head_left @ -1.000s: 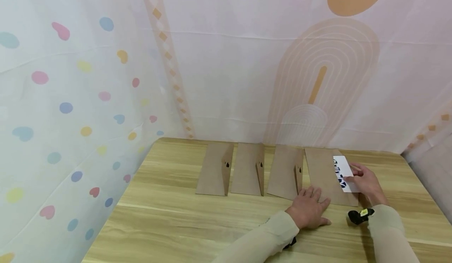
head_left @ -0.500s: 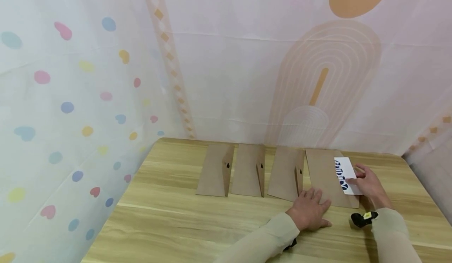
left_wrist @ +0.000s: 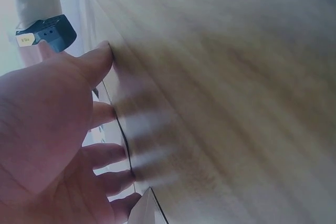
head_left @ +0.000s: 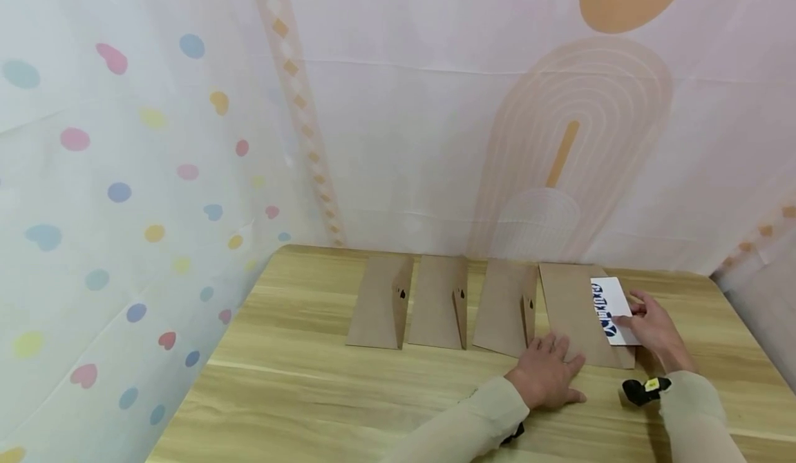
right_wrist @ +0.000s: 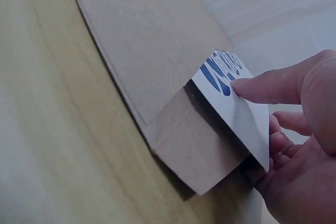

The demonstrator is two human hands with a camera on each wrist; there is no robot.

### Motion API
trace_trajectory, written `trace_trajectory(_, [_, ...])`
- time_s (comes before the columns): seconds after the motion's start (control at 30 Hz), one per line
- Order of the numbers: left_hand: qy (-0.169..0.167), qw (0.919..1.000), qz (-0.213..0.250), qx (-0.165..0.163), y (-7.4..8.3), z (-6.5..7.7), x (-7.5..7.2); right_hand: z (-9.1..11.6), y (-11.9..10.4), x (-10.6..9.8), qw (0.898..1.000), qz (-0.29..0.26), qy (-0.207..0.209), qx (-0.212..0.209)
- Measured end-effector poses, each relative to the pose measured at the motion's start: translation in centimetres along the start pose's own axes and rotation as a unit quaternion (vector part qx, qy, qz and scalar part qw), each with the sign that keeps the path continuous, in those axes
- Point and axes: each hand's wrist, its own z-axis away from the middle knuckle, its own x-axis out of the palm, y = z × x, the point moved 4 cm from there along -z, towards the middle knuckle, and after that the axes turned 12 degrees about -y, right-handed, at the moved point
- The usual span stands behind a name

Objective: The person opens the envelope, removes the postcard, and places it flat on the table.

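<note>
A brown paper envelope [head_left: 569, 311] lies at the right end of a row on the table. My left hand [head_left: 546, 374] rests on its near edge with fingers spread; in the left wrist view those fingertips line up along the edge. My right hand [head_left: 656, 328] pinches a white card [right_wrist: 236, 111] with blue lettering, thumb on top and the other fingers beneath. The card sticks out of the envelope's right-hand opening, its lettering cut off at the paper's edge. Below the card, the envelope's flap [right_wrist: 205, 150] spreads out in the right wrist view.
Three more brown envelopes, the left one [head_left: 376, 304], the middle one [head_left: 435, 304] and the right one [head_left: 500, 304], lie left of it with raised flaps bearing small dark marks. A wood-grain table [head_left: 298, 394] carries everything. Behind it hangs a patterned curtain [head_left: 404, 138].
My right hand has moved slightly to the right with the card, and more of its lettering shows outside the envelope. The left hand has stayed on the envelope's near edge.
</note>
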Motion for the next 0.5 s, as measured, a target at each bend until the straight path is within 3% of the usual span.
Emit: trace_trajectory(0.5, [0.003, 1.0, 0.004, -0.004, 0.02, 0.02, -0.08, 0.4, -0.44, 0.11, 1.0, 0.005, 0.008, 0.001])
